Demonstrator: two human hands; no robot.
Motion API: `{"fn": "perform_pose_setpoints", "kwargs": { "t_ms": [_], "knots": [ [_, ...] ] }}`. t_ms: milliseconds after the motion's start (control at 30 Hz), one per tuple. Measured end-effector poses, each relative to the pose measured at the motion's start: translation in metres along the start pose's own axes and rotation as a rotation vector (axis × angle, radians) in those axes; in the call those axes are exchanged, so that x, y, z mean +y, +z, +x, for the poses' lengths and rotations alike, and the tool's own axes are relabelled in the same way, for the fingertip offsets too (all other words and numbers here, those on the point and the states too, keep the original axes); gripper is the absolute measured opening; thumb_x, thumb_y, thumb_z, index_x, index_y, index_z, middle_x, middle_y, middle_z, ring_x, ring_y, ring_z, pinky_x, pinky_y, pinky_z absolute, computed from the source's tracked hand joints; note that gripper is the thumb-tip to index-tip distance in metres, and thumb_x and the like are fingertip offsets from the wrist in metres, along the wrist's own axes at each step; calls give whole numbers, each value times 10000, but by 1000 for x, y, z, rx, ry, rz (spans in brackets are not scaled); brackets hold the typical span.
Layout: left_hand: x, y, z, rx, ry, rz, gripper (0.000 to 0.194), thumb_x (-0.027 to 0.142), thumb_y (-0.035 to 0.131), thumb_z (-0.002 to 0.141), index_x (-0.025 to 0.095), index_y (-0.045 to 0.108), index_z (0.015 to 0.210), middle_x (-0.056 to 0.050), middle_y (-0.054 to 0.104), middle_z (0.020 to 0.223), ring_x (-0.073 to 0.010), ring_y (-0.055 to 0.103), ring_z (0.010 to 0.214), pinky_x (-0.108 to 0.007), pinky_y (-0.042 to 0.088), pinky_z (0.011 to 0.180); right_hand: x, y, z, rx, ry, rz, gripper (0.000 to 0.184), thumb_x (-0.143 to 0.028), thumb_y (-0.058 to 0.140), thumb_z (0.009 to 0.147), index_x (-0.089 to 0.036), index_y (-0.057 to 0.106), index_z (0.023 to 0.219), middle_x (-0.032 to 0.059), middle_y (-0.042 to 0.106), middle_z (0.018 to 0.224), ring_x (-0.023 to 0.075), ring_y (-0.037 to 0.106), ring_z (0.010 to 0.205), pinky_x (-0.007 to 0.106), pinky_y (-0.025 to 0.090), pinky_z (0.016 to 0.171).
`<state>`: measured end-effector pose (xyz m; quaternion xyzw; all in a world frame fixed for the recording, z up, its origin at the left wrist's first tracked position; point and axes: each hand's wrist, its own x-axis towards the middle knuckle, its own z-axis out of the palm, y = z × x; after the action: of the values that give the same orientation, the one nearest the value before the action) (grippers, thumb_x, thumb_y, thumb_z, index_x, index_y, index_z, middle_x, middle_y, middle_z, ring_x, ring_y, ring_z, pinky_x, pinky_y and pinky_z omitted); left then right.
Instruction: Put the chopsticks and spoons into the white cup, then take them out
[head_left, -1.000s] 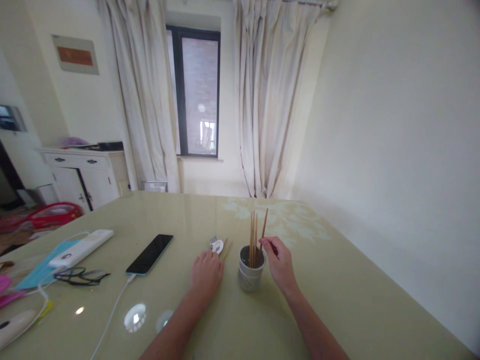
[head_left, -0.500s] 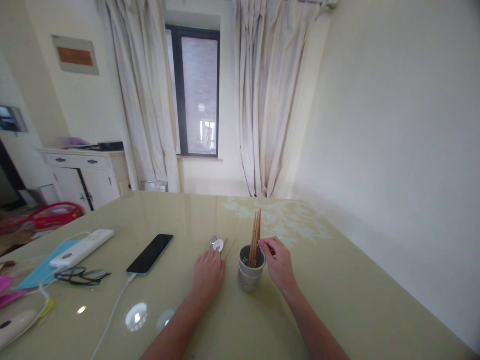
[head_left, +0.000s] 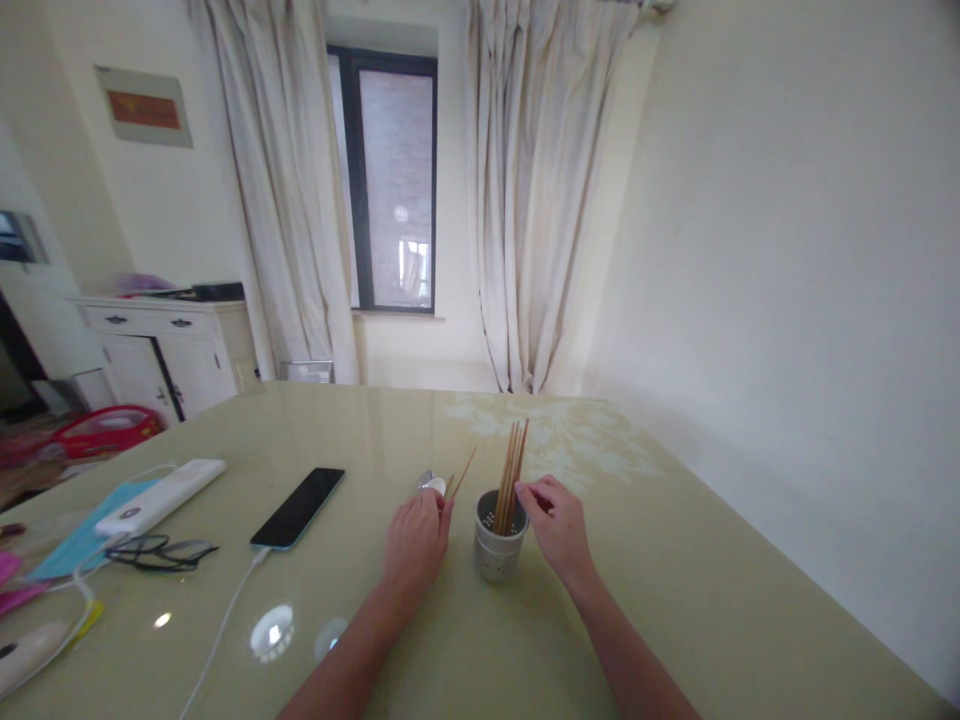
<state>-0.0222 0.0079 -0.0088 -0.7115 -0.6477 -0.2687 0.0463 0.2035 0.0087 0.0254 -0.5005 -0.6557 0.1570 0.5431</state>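
Note:
A small grey perforated holder (head_left: 497, 548) stands on the pale green table (head_left: 675, 560), with several wooden chopsticks (head_left: 511, 476) upright in it. My right hand (head_left: 553, 522) rests at the holder's right rim, fingers curled beside the chopsticks, holding nothing I can make out. My left hand (head_left: 415, 545) lies left of the holder and pinches a single wooden chopstick (head_left: 463, 472), its tip raised and slanting up to the right. A small spoon (head_left: 431, 483) lies just beyond my left hand.
On the table to the left are a black phone (head_left: 298, 507) with a white cable (head_left: 217, 640), glasses (head_left: 161, 551), a white remote (head_left: 160, 496) and a blue mask (head_left: 71, 543). A wall runs along the right. A window, curtains and a white cabinet (head_left: 161, 352) stand behind.
My right hand let a chopstick drop into the holder among the others. My left hand closed on a chopstick lying beside the spoon and lifted its tip off the table.

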Motion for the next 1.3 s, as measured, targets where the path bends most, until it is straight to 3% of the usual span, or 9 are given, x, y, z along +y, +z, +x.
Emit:
{"fn": "perform_pose_setpoints", "kwargs": {
  "t_ms": [167,267,433,533,633,800,933,1067,1300],
  "knots": [
    [1,-1,-1,-18,-91,-94,252,329,402,1099,195,607,1038,-84,781,891,-249,768,843,-327,507,745,-4,-2,1,-17,-37,3,590,-639,554,1007,-184,780,706,43,622,692,183,594,600,303,442,565],
    [-1,-1,-4,128,-59,-236,244,315,361,1101,201,576,1126,-52,769,851,-225,754,725,-300,499,640,-10,-5,-3,100,-89,-17,505,-556,536,1048,-181,809,848,51,650,752,186,599,640,307,468,600],
    [6,-12,-12,529,498,-402,154,216,451,1068,199,578,1154,-48,749,879,-172,732,748,-279,562,714,-24,-6,-19,28,-364,39,262,-390,623,1046,-226,795,1157,76,727,909,220,670,819,331,551,741],
    [17,-21,-17,550,741,-393,206,131,529,1034,202,589,1218,-49,765,934,-159,729,821,-286,580,793,-32,-1,-28,-86,-447,129,221,-323,641,1041,-256,785,1195,84,772,994,238,714,936,352,579,834],
    [21,-23,-19,525,803,-384,289,108,540,1027,202,586,1296,-62,776,1002,-160,731,881,-294,584,830,-38,3,-31,-94,-342,268,180,-314,627,1050,-256,792,1094,80,795,1014,227,741,940,331,594,819],
    [7,-13,-12,434,522,-354,246,210,422,1080,203,631,1209,-81,759,1016,-200,719,952,-337,572,873,-29,-6,-16,242,-56,632,231,-439,612,1057,-224,695,1035,59,795,864,181,713,684,291,569,643],
    [-11,-1,-1,152,156,-78,228,218,450,1061,207,676,1039,-89,748,1019,-252,699,983,-387,541,903,-12,-22,0,484,18,648,325,-523,685,995,-202,671,1045,63,783,844,176,690,668,295,552,637],
    [-20,2,1,-128,30,107,236,194,472,1041,189,682,1148,-117,732,1189,-282,673,1114,-403,510,956,-6,-23,3,387,52,519,383,-555,696,967,-185,719,1061,50,754,795,173,649,645,297,537,619],
    [-16,0,-1,-193,-6,176,310,140,410,1044,176,677,1197,-129,716,1250,-263,666,1147,-380,492,954,-8,-4,-5,99,36,270,432,-554,669,960,-178,832,1096,36,685,771,174,592,647,285,477,574]
  ]
}}
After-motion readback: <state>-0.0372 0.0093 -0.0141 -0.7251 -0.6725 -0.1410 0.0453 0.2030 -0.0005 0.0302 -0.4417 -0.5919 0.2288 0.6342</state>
